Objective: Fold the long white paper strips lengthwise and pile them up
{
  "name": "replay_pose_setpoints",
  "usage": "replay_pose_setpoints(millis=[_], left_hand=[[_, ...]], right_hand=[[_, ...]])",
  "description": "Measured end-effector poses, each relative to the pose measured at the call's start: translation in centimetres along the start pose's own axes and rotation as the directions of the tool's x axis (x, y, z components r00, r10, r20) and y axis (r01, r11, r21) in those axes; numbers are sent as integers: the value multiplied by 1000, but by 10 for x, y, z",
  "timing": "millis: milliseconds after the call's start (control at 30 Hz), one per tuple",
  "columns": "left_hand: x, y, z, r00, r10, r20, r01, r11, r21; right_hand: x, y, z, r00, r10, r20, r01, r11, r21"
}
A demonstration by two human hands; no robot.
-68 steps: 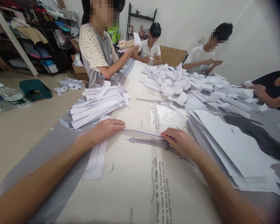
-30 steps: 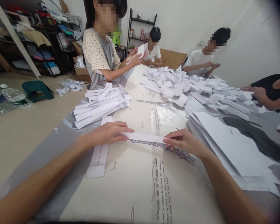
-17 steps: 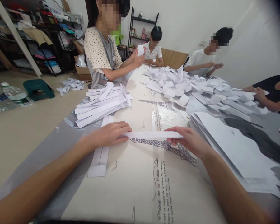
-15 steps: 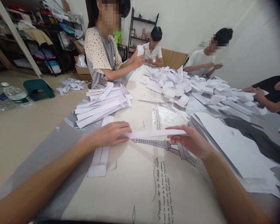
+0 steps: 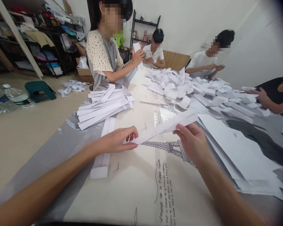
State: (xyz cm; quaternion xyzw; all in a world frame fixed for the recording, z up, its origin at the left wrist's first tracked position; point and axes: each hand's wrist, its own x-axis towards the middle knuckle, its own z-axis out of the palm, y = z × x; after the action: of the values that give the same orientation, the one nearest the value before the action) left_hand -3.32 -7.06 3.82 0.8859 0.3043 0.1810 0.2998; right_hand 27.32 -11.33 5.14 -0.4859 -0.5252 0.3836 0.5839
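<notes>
Above the cream, printed table cover (image 5: 129, 188), both hands (image 5: 194, 142) hold a long, slender, folded paper strip (image 5: 163, 128).

At the folded paper strip's (image 5: 162, 127) left end, the left hand's (image 5: 118, 140) fingers partly block the view, so its hold is unclear. Left of the strip, that hand covers a flat paper piece's (image 5: 99, 172) middle; beyond it, tiny print (image 5: 159, 117) is illegible; right of it, the edge crops a co-worker in black (image 5: 272, 88).

The held strip (image 5: 165, 126) looks smooth matt paper, the bottles (image 5: 15, 94) glossy clear plastic
</notes>
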Motion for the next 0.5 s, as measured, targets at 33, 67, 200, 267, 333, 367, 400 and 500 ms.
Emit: replay_pose_setpoints(millis=[33,67,200,267,333,367,400,500], left_hand=[[1,3,1,1000,-1,-9,0,999,-49],[1,6,3,1000,2,-20,-3,995,-96],[4,17,10,997,-16,-72,-7,953,-302],[7,19,15,994,-49,-102,1,906,-424],[11,20,22,982,-106,-155,11,856,-516],[12,20,25,971,-146,-189,21,840,-542],[14,20,28,955,-192,-225,36,832,-554],[18,16,35,895,-320,-311,116,841,-529]], right_hand=[[0,-3,4,999,-40,-14,41,999,10],[-1,-5,7,997,-70,-25,71,997,13],[-4,-6,20,993,-84,-82,87,996,31],[-8,1,29,999,-8,-50,12,997,74],[-13,10,41,993,101,67,-107,989,100],[-15,15,47,978,151,142,-165,981,98],[-17,20,53,958,192,213,-214,973,85],[-16,32,68,919,244,309,-267,963,31]])
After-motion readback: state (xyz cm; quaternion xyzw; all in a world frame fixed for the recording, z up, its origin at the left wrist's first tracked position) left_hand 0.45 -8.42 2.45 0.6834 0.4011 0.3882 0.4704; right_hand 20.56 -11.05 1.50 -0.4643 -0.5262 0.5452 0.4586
